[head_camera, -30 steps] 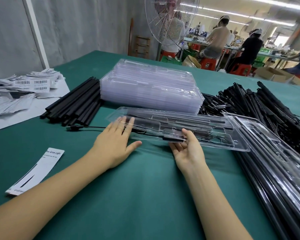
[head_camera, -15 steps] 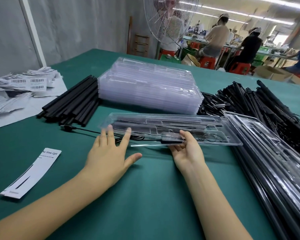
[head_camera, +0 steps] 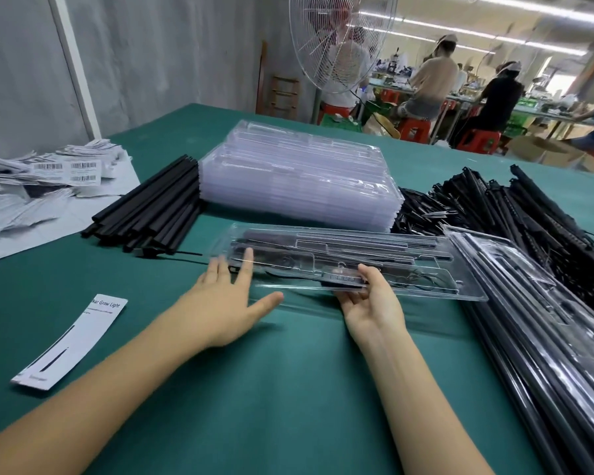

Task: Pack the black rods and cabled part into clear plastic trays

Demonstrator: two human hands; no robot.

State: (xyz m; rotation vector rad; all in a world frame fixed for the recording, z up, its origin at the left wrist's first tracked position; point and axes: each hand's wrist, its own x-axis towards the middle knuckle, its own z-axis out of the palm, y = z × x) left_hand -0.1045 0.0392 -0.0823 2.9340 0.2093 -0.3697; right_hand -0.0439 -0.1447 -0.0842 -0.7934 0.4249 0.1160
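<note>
A clear plastic tray (head_camera: 422, 269) holding black rods and a cabled part hangs tilted just above the green table. My right hand (head_camera: 371, 299) grips its near edge from below, thumb on top beside a small black controller (head_camera: 342, 279). My left hand (head_camera: 230, 299) is spread flat, fingertips at the tray's left end, palm over the table. A black cable (head_camera: 182, 253) trails left from the tray. Loose black rods (head_camera: 151, 207) lie at back left. A stack of empty clear trays (head_camera: 299, 176) stands behind.
Packed trays (head_camera: 535, 320) are stacked along the right edge, beside a heap of black cabled parts (head_camera: 515, 214). A white label card (head_camera: 72, 341) lies at left, paper labels (head_camera: 31, 186) at far left. A fan and seated workers are beyond the table.
The tray has been lifted and slid a little to the right, its far side tipping. My left hand's fingertips have slipped from on top of it to its left end.
</note>
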